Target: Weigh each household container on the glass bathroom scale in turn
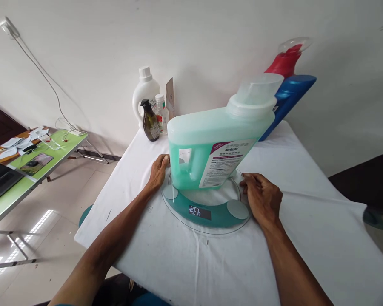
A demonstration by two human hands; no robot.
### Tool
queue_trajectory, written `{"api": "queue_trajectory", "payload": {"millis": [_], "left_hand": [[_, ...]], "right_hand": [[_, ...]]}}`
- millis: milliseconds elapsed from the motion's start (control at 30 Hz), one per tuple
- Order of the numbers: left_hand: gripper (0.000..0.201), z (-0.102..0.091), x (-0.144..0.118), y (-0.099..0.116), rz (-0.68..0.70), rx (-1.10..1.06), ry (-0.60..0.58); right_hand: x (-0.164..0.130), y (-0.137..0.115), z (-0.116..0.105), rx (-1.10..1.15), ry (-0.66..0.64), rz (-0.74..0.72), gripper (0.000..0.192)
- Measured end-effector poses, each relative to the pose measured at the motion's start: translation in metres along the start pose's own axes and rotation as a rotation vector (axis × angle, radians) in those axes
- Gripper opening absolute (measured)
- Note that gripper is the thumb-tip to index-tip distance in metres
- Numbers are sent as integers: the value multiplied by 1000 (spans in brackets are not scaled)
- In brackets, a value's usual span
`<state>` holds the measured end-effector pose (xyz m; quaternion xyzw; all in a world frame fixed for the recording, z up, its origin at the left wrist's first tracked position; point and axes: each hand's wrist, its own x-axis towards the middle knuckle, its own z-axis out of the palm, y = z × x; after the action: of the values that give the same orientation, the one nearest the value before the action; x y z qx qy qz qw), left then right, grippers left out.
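1. Green detergent jug stands upright on the round glass scale, mid-bench, white cloth under it.
2. Your left hand rests on the scale's left rim, fingers loosely curled, holding nothing.
3. Your right hand touches the right rim, fingers relaxed, also empty.
4. Scale display is lit; digits unreadable.
5. Behind: white bottle, brown pump bottle, blue bottle.

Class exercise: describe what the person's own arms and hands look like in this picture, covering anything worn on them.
Both forearms are bare, with no sleeves in view. The left hand and right hand wear no gloves; no rings, watch or bands show. Nails look short and unpainted.
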<state>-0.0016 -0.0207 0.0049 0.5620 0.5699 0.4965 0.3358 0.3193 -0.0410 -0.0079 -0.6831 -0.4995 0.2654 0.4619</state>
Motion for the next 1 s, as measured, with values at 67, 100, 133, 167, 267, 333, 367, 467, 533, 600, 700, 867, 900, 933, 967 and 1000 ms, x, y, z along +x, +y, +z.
{"api": "queue_trajectory", "payload": {"millis": [67,100,133,167,267,333,367,467,533,600,700,867,900,933,967,1000], "left_hand": [[43,0,0,-1,6,-1,-6],[43,0,0,-1,9,0,-10],[43,1,0,-2,10,1,-13],[43,1,1,-2,11,4,-14],[43,1,1,-3,18,19,-9],[43,1,1,-4,26,28,-6],[44,1,1,-4,29,28,-6],[45,1,1,-4,35,22,-10],[45,1,1,-3,35,31,-10],[45,1,1,-3,33,51,-8],[45,2,2,-4,25,73,-6],[42,2,3,-7,13,64,3],[41,3,3,-7,15,62,2],[40,3,3,-7,17,63,4],[40,3,3,-6,18,65,8],[39,3,3,-6,19,66,12]], "right_hand": [[0,1,0,3,4,3,48],[0,1,0,2,7,1,47],[0,1,0,1,7,-4,47],[0,1,0,-1,7,-10,47],[-1,0,-1,-4,5,-15,47],[-1,-1,-1,-7,3,-12,47],[-1,-2,-1,-6,4,-9,47],[0,0,-1,-2,7,-10,49],[1,1,0,-2,11,-13,50],[1,2,0,-6,10,-15,50],[0,1,-1,-12,5,-14,47],[-1,0,-1,-10,11,-24,46],[-1,0,-1,-8,12,-22,47],[-1,0,-1,-7,12,-20,47],[-1,1,-1,-6,13,-19,47],[-1,2,-1,-6,13,-18,47]]}}
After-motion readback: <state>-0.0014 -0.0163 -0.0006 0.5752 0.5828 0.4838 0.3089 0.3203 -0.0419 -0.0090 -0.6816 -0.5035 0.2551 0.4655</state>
